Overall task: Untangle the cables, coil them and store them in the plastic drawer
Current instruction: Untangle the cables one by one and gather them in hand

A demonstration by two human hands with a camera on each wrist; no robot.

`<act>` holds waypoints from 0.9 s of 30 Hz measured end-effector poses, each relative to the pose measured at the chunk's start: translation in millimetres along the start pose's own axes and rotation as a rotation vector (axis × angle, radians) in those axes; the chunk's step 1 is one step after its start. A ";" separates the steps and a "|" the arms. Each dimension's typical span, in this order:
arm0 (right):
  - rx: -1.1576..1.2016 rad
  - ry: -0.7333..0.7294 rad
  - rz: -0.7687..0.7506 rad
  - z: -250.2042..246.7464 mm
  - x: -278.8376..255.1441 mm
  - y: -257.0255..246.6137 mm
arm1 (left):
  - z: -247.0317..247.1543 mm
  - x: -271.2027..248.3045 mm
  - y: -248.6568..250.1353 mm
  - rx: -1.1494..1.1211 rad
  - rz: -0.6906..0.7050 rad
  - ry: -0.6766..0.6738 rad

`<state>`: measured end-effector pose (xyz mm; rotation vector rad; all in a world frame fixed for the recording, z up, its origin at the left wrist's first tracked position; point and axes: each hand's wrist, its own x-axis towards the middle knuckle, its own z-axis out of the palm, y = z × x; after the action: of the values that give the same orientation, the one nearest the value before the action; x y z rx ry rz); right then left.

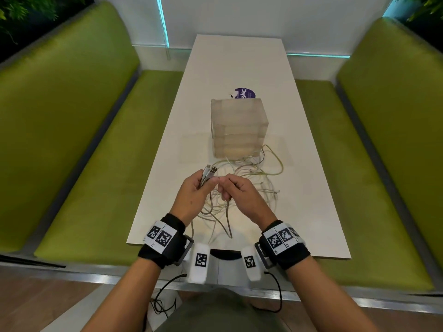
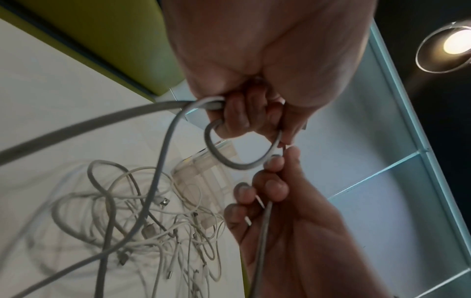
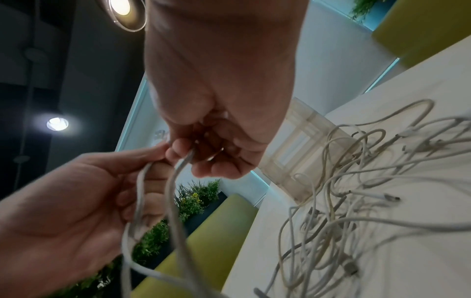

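My left hand [image 1: 197, 188] grips a grey cable [image 1: 228, 219] just below its two plug ends [image 1: 210, 170], which stick up from the fist. In the left wrist view, my left hand [image 2: 242, 115] has its fingers curled round the grey cable [image 2: 229, 163], which makes a small loop there. My right hand [image 1: 233, 189] pinches the same cable close beside the left. The right hand [image 3: 203, 155] and the cable [image 3: 175, 191] also show in the right wrist view. A tangle of white cables [image 1: 251, 178] lies on the table behind my hands. The translucent plastic drawer unit [image 1: 238, 125] stands beyond it, its drawers closed.
The white table [image 1: 299, 188] runs away from me between two green benches [image 1: 84, 140]. A purple round sticker [image 1: 245, 93] lies behind the drawer unit. Loose cable strands hang near the table's front edge [image 1: 215, 248].
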<state>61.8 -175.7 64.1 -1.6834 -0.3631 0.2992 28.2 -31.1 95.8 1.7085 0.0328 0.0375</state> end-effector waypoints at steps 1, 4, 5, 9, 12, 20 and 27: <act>-0.051 -0.043 0.009 -1.9 -0.1 2.4 | -2.8 1.0 -2.3 -0.008 0.000 0.028; -0.302 -0.187 0.049 -11.7 -2.3 22.3 | -22.5 7.5 2.2 -0.211 -0.045 0.238; -0.364 -0.219 0.064 -15.5 -4.6 31.2 | -33.4 10.3 8.4 -0.313 -0.047 0.320; -0.346 -0.181 0.072 -26.9 -7.1 49.4 | -71.1 14.4 20.7 -0.461 0.013 0.469; -0.307 -0.095 0.048 -30.3 0.1 42.6 | -73.1 12.0 5.8 -0.378 -0.015 0.465; -0.441 -0.219 0.027 -2.9 13.9 6.8 | -16.4 2.0 -28.8 -0.135 -0.175 -0.041; -0.797 -0.142 -0.092 0.2 16.1 -9.1 | -18.2 3.8 -24.2 -0.060 -0.273 -0.140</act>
<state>75.9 -167.8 73.3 -2.4202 -0.7293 0.2159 31.2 -9.7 74.4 1.6297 0.1587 -0.2807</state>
